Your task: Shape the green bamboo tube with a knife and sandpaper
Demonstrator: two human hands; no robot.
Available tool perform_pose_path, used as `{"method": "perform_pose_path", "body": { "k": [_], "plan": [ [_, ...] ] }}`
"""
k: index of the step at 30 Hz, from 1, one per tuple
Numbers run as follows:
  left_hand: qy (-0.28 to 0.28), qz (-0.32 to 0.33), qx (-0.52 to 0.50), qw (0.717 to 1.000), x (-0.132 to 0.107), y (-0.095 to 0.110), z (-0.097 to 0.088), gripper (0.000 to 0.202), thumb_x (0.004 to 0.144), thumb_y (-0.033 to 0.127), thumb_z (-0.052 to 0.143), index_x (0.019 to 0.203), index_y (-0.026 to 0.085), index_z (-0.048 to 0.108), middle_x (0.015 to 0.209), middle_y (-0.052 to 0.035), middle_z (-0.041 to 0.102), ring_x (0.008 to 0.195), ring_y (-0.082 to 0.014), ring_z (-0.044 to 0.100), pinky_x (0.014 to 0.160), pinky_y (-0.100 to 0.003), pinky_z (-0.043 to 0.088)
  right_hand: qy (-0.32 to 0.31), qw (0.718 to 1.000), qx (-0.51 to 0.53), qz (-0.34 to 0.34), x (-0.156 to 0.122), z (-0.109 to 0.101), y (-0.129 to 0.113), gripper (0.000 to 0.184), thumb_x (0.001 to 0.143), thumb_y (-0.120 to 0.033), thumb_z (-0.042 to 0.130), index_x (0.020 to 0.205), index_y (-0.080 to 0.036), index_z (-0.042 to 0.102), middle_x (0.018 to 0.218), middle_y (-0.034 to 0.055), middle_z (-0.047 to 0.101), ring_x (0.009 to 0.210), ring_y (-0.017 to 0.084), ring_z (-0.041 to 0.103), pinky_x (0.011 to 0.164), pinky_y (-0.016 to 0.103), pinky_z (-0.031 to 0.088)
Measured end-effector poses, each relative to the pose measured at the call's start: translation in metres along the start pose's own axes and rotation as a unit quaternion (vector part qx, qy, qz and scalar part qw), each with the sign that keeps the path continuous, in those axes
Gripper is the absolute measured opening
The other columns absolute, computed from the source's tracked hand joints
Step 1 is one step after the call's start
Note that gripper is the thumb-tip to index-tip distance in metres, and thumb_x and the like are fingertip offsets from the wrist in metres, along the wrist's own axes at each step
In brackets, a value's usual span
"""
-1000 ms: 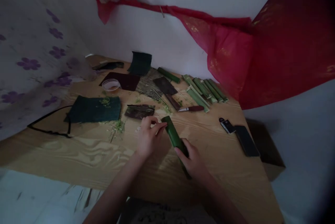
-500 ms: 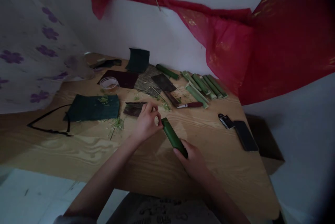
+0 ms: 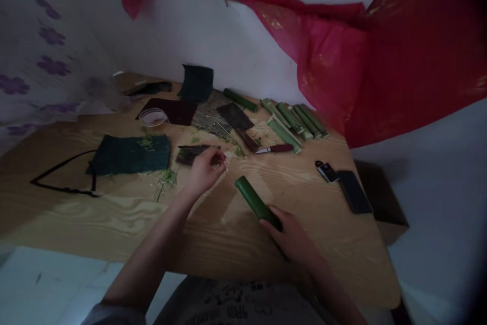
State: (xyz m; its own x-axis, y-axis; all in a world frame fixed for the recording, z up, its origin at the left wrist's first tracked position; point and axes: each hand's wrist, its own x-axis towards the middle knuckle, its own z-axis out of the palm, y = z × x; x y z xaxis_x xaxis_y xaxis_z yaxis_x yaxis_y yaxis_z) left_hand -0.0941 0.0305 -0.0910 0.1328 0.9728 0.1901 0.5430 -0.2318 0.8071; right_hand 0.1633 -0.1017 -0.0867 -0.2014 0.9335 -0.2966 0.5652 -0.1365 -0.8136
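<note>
My right hand is wrapped around the lower end of a green bamboo tube, which slants up to the left over the table. Left of the tube's upper end, and apart from it, my left hand is closed in a pinch. A thin pale strand shows at its fingertips, too fine to make out well. Behind that hand lies a dark flat piece. A knife with a red handle rests farther back, beside a split length of green bamboo.
Several bamboo tubes lie at the back right. Green shavings are scattered near a dark green sheet and a black strap. A clear round container stands farther back. A phone lies near the right edge.
My left hand has drawn away from the tube's upper end, to the left. The right hand has shifted slightly right and down with the tube. The view has tilted a little.
</note>
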Motion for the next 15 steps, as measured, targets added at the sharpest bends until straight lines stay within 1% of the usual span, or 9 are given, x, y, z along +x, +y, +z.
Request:
{"method": "perform_pose_path", "body": {
  "k": [2, 4, 5, 7, 9, 11, 13, 14, 15],
  "plan": [
    [0.009, -0.04, 0.06, 0.997, 0.003, -0.004, 0.007, 0.006, 0.076, 0.02, 0.059, 0.082, 0.02, 0.059, 0.078, -0.0023, 0.064, 0.072, -0.0172, 0.062, 0.071, -0.028, 0.05, 0.011, 1.0, 0.019, 0.003, -0.001, 0.0, 0.005, 0.033, 0.09, -0.045, 0.061, 0.113, -0.023, 0.07, 0.112, 0.0078, 0.074, 0.105, 0.03, 0.066, 0.094, 0.045, 0.047],
    [0.033, -0.064, 0.092, 0.993, 0.008, -0.011, 0.009, 0.006, 0.076, 0.018, 0.059, 0.082, 0.019, 0.057, 0.076, -0.0036, 0.062, 0.071, -0.0196, 0.06, 0.071, -0.032, 0.048, 0.046, 0.996, 0.071, 0.021, -0.004, -0.002, 0.013, 0.037, 0.086, -0.048, 0.067, 0.113, -0.024, 0.07, 0.116, 0.0077, 0.072, 0.109, 0.03, 0.064, 0.094, 0.043, 0.049],
    [0.045, -0.068, 0.105, 0.991, 0.01, -0.014, 0.009, 0.007, 0.077, 0.017, 0.058, 0.083, 0.019, 0.057, 0.077, -0.0046, 0.062, 0.072, -0.0209, 0.06, 0.072, -0.034, 0.048, 0.065, 0.99, 0.115, 0.039, -0.006, -0.003, 0.017, 0.04, 0.083, -0.051, 0.069, 0.112, -0.024, 0.07, 0.114, 0.0076, 0.072, 0.107, 0.029, 0.065, 0.089, 0.042, 0.051],
    [0.048, -0.048, 0.115, 0.991, 0.012, -0.015, 0.008, 0.007, 0.079, 0.015, 0.057, 0.085, 0.019, 0.058, 0.088, -0.0086, 0.063, 0.08, -0.024, 0.062, 0.079, -0.039, 0.049, 0.094, 0.965, 0.227, 0.088, -0.01, -0.004, 0.023, 0.046, 0.078, -0.057, 0.072, 0.11, -0.024, 0.069, 0.101, 0.0063, 0.074, 0.089, 0.026, 0.068, 0.072, 0.036, 0.054],
    [0.031, -0.002, 0.092, 0.995, 0.006, -0.006, 0.013, 0.009, 0.082, 0.015, 0.056, 0.088, 0.019, 0.061, 0.108, -0.0128, 0.063, 0.097, -0.0271, 0.062, 0.09, -0.044, 0.047, 0.106, 0.929, 0.334, 0.119, -0.01, -0.003, 0.026, 0.045, 0.078, -0.059, 0.071, 0.105, -0.023, 0.068, 0.085, 0.0038, 0.072, 0.07, 0.02, 0.065, 0.06, 0.031, 0.051],
    [0.005, 0.025, 0.054, 0.998, -0.007, 0.013, 0.026, 0.012, 0.086, 0.022, 0.058, 0.096, 0.021, 0.064, 0.123, -0.0123, 0.06, 0.112, -0.0272, 0.059, 0.099, -0.044, 0.045, 0.115, 0.903, 0.398, 0.112, -0.004, 0.001, 0.026, 0.041, 0.08, -0.056, 0.07, 0.102, -0.021, 0.065, 0.083, 0.003, 0.071, 0.066, 0.018, 0.064, 0.06, 0.029, 0.051],
    [-0.056, 0.028, 0.001, 0.998, -0.027, 0.036, 0.045, 0.02, 0.092, 0.032, 0.055, 0.107, 0.023, 0.065, 0.114, -0.0086, 0.066, 0.1, -0.0219, 0.065, 0.088, -0.036, 0.052, 0.122, 0.894, 0.423, 0.088, 0.007, 0.007, 0.025, 0.04, 0.08, -0.053, 0.072, 0.104, -0.023, 0.062, 0.091, 0.003, 0.072, 0.072, 0.018, 0.066, 0.066, 0.03, 0.053],
    [-0.117, -0.011, -0.104, 0.988, -0.039, 0.047, 0.055, 0.025, 0.094, 0.036, 0.054, 0.112, 0.022, 0.064, 0.112, -0.0086, 0.068, 0.096, -0.0212, 0.066, 0.082, -0.034, 0.054, 0.131, 0.892, 0.426, 0.075, 0.012, 0.011, 0.025, 0.042, 0.078, -0.052, 0.073, 0.106, -0.024, 0.059, 0.094, 0.0025, 0.072, 0.076, 0.019, 0.067, 0.069, 0.031, 0.054],
    [-0.177, -0.048, -0.2, 0.962, -0.05, 0.056, 0.065, 0.03, 0.093, 0.04, 0.056, 0.115, 0.022, 0.064, 0.111, -0.0091, 0.069, 0.095, -0.0216, 0.067, 0.08, -0.034, 0.055, 0.145, 0.892, 0.423, 0.063, 0.018, 0.014, 0.024, 0.044, 0.076, -0.052, 0.075, 0.106, -0.025, 0.057, 0.095, 0.0017, 0.072, 0.081, 0.02, 0.068, 0.073, 0.032, 0.055]
  ]
}}
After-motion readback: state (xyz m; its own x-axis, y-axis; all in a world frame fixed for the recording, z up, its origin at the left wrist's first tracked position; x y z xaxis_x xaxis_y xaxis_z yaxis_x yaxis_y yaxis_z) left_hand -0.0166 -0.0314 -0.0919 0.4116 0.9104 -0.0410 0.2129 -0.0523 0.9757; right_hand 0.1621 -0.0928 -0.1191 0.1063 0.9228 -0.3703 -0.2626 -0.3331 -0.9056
